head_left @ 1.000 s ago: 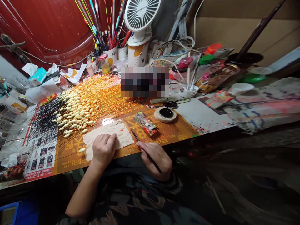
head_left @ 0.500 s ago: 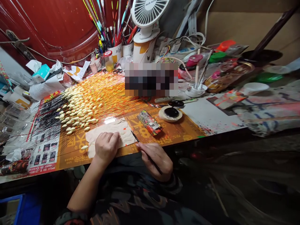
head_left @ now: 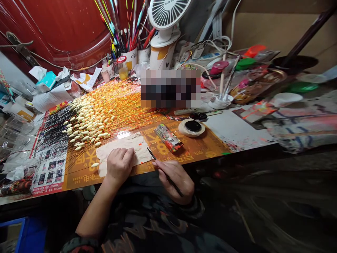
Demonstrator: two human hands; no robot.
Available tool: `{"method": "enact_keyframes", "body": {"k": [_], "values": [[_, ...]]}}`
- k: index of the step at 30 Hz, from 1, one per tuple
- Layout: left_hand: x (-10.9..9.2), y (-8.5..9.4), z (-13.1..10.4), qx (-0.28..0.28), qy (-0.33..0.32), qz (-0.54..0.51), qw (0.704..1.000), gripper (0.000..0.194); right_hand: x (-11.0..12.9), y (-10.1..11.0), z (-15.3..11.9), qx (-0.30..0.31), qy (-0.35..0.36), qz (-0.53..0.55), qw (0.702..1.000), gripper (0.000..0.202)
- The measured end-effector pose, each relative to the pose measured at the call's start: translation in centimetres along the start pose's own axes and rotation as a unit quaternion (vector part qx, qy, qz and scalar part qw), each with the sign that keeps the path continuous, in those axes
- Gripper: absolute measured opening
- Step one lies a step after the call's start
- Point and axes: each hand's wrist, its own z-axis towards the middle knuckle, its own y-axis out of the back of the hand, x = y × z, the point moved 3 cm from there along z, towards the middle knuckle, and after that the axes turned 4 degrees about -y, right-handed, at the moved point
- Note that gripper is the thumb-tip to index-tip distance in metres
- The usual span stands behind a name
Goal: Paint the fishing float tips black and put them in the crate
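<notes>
My left hand [head_left: 120,164] rests on a pale crumpled cloth [head_left: 105,154] at the table's front, fingers curled closed. A cream fishing float [head_left: 95,165] pokes out on its left; the stem runs into the hand, where the fingers hide it. In my right hand [head_left: 177,179] is a thin dark paintbrush [head_left: 168,177], pinched like a pen, its tip near the cloth's right edge. Beyond the brush lie a paint-smeared block [head_left: 168,138] and a roll of tape [head_left: 184,130] around a pool of black paint [head_left: 193,126].
Many cream-bodied floats [head_left: 89,117] with orange and black stems spread across the table's left. Behind them stand a white fan [head_left: 168,12], a cup of brushes [head_left: 131,58] and a jar [head_left: 122,68]. A blurred patch [head_left: 170,88] covers the middle. Bags and lids crowd the right.
The brush has tilted very slightly, its tip a little higher. The left hand and the float by it stay in nearly the same place.
</notes>
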Motion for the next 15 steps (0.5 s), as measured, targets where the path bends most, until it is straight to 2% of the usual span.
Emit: {"method": "enact_keyframes", "body": {"k": [5, 15], "values": [[-0.03, 0.06, 0.02, 0.001, 0.0, -0.001, 1.0, 0.009, 0.55, -0.44, 0.02, 0.025, 0.012, 0.013, 1.0, 0.057], [-0.08, 0.0, -0.05, 0.003, 0.003, 0.001, 1.0, 0.01, 0.51, -0.94, -0.11, 0.022, 0.01, -0.013, 1.0, 0.059]]}}
